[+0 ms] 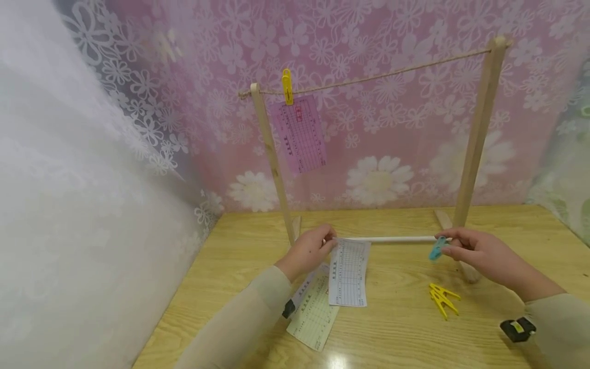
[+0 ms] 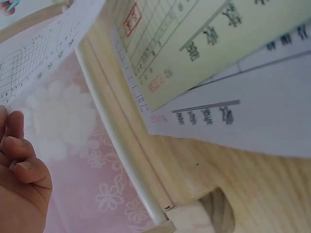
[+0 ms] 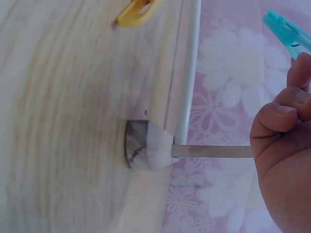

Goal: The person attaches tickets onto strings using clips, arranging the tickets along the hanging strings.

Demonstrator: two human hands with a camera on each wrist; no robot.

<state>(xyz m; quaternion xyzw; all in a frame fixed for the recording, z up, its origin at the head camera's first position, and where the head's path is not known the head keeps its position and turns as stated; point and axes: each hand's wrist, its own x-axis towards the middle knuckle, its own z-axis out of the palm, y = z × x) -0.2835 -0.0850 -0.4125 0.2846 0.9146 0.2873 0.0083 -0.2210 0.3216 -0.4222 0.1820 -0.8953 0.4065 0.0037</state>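
My left hand [image 1: 310,249] pinches the top corner of a white printed form [image 1: 349,274], which hangs down over the table. Under it lie a pale yellow form [image 1: 314,312] and a partly covered whitish form [image 2: 194,131]. Between thumb and fingers my right hand [image 1: 481,254] holds a turquoise clothespin [image 1: 438,248], off to the right of the white form. A pink form [image 1: 301,134] hangs from the rope [image 1: 392,74], held by a yellow clothespin [image 1: 287,87] near the left post.
Yellow clothespins [image 1: 444,300] lie on the wooden table [image 1: 392,338] below my right hand. The rope runs between a left wooden post [image 1: 272,159] and a right wooden post [image 1: 479,133]. A white rod [image 1: 396,239] joins the posts low down, before a flowered pink curtain [image 1: 378,128].
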